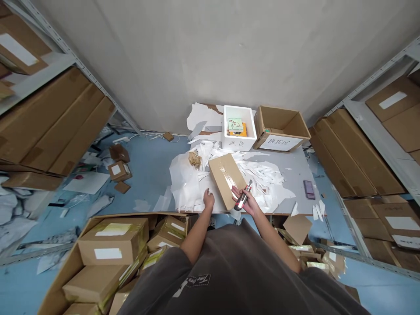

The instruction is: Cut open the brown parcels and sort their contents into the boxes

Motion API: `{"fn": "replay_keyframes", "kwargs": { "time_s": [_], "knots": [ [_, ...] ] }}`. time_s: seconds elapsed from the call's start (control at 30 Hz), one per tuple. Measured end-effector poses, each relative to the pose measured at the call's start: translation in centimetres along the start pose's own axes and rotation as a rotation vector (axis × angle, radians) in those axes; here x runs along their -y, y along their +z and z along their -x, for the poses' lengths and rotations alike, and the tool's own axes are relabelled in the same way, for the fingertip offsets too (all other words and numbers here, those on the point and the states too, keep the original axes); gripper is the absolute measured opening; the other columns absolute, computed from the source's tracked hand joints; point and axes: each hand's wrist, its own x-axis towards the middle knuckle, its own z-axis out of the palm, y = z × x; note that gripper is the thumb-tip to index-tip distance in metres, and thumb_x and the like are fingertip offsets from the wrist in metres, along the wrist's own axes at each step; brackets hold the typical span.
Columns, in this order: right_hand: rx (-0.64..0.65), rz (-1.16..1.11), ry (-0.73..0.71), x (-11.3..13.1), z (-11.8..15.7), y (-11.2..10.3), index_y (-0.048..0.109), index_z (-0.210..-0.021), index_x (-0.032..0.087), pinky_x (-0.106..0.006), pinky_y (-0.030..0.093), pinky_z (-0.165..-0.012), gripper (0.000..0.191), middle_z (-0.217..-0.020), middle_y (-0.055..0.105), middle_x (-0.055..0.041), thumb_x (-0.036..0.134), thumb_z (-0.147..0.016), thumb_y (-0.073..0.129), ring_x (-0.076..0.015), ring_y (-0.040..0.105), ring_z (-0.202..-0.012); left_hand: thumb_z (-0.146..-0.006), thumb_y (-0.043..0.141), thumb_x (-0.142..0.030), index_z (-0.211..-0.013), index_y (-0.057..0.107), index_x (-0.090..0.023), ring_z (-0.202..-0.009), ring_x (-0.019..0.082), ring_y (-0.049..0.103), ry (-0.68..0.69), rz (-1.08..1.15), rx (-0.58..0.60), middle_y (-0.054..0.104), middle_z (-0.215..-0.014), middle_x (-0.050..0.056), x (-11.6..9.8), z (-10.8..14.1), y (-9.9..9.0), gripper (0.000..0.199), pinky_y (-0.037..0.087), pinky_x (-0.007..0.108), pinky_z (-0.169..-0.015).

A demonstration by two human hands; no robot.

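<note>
Clock positions read from the taped carton [225, 178]. At 10, far off: long brown boxes [55, 127] on shelving. At 8: large open box [70, 262], loaded with smaller parcels [113, 240], several bearing white labels. At 9, near: translucent plastic sheet [183, 186]; at 10, crumpled brown paper [194, 160]. Left hand [208, 199] at 8, just beside the carton's near-left edge, fingers loosely curled; nothing seen in its grasp. Taped carton itself: lies flat and askew on the grey surface [297, 168], clear tape along its top, white paper strips [265, 175] around it. At 12 to 1: white bin [239, 144], small green and orange packs inside. Right hand [251, 204] at 4, closed round a utility knife [242, 200], some fingers extended over the carton; contact with it cannot be told. At 2: open carton [278, 143], lettered white label in front. At 3: blurred purple item [309, 189].
</note>
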Motion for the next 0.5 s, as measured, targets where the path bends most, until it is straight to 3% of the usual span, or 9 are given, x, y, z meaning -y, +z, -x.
{"fn": "replay_keyframes", "kwargs": {
  "time_s": [0.03, 0.07, 0.1, 0.17, 0.23, 0.3, 0.37, 0.43, 0.5],
  "knots": [
    [-0.003, 0.0, -0.005, -0.4, 0.0, 0.1, 0.056, -0.076, 0.026, -0.049, 0.057, -0.107, 0.033, -0.144, 0.073, -0.0116, 0.047, -0.084, 0.08, -0.032, 0.058, -0.148, -0.105, 0.046, -0.047, -0.167, 0.038, -0.021, -0.16, 0.032, 0.044, 0.013, -0.027, -0.08, 0.056, -0.162, 0.018, -1.1, -0.6, -1.1, 0.068, 0.036, 0.054, -0.13],
    [-0.013, 0.011, -0.013, -0.6, 0.1, 0.2, 0.056, -0.077, 0.026, -0.049, 0.057, -0.108, 0.032, -0.144, 0.073, -0.0112, 0.046, -0.084, 0.08, -0.0316, 0.058, -0.149, -0.107, 0.041, -0.044, -0.167, 0.04, -0.019, -0.161, 0.03, 0.041, 0.087, -0.11, -0.185, 0.051, -0.166, 0.019, -2.5, -1.3, -2.1, 0.065, 0.035, 0.051, -0.131],
    [-0.029, 0.027, -0.026, -0.6, 0.1, 0.2, 0.057, -0.077, 0.026, -0.048, 0.057, -0.108, 0.031, -0.143, 0.073, -0.0112, 0.045, -0.085, 0.08, -0.0312, 0.058, -0.149, -0.107, 0.04, -0.044, -0.166, 0.042, -0.017, -0.163, 0.029, 0.038, 0.204, -0.209, -0.214, 0.047, -0.17, 0.019, -4.0, -2.1, -2.9, 0.065, 0.033, 0.048, -0.132],
    [-0.049, 0.07, -0.039, -0.4, 0.2, 0.3, 0.059, -0.08, 0.026, -0.047, 0.057, -0.106, 0.027, -0.139, 0.075, -0.0126, 0.042, -0.086, 0.079, -0.0312, 0.061, -0.145, -0.101, 0.056, -0.052, -0.168, 0.041, -0.018, -0.168, 0.031, 0.025, 0.452, -0.444, -0.087, 0.034, -0.178, 0.017, -7.2, -3.6, -4.1, 0.077, 0.028, 0.048, -0.134],
    [-0.073, 0.148, -0.014, 0.2, -0.1, 0.3, 0.061, -0.084, 0.025, -0.042, 0.062, -0.095, 0.026, -0.125, 0.08, -0.015, 0.043, -0.087, 0.078, -0.0313, 0.072, -0.128, -0.086, 0.075, -0.065, -0.174, 0.03, -0.016, -0.171, 0.038, 0.009, 0.587, -0.665, 0.115, 0.021, -0.183, 0.018, -10.0, -4.9, -4.5, 0.11, 0.023, 0.053, -0.136],
    [-0.126, 0.268, 0.013, 1.0, -1.0, 0.4, 0.061, -0.088, 0.024, -0.035, 0.063, -0.074, 0.03, -0.098, 0.081, -0.0112, 0.048, -0.087, 0.078, -0.0266, 0.08, -0.09, -0.077, 0.081, -0.075, -0.176, 0.022, -0.015, -0.171, 0.042, 0.003, 0.594, -0.809, 0.245, 0.011, -0.184, 0.02, -11.8, -5.9, -4.2, 0.13, 0.019, 0.056, -0.136],
    [-0.193, 0.395, -0.012, 2.2, -2.6, 0.8, 0.059, -0.095, 0.025, -0.03, 0.056, -0.055, 0.038, -0.073, 0.073, -0.0015, 0.058, -0.088, 0.077, -0.019, 0.068, -0.056, -0.076, 0.08, -0.081, -0.177, 0.019, -0.014, -0.171, 0.043, 0.001, 0.576, -0.871, 0.282, 0.007, -0.184, 0.021, -12.6, -6.5, -3.6, 0.136, 0.02, 0.058, -0.135],
    [-0.234, 0.519, -0.077, 3.7, -4.9, 1.7, 0.057, -0.103, 0.027, -0.029, 0.053, -0.05, 0.045, -0.063, 0.064, 0.0048, 0.067, -0.09, 0.073, -0.0166, 0.058, -0.045, -0.076, 0.078, -0.084, -0.177, 0.018, -0.013, -0.171, 0.044, 0.0, 0.561, -0.884, 0.276, 0.005, -0.184, 0.021, -12.8, -6.7, -2.9, 0.138, 0.024, 0.059, -0.134],
    [-0.241, 0.686, -0.11, 5.3, -7.8, 3.1, 0.058, -0.108, 0.028, -0.033, 0.058, -0.058, 0.048, -0.064, 0.062, 0.0042, 0.072, -0.094, 0.069, -0.0199, 0.063, -0.051, -0.075, 0.08, -0.082, -0.178, 0.018, -0.013, -0.17, 0.045, -0.002, 0.547, -0.886, 0.267, 0.004, -0.185, 0.021, -12.7, -6.9, -2.4, 0.139, 0.027, 0.061, -0.132]
  ]
}}
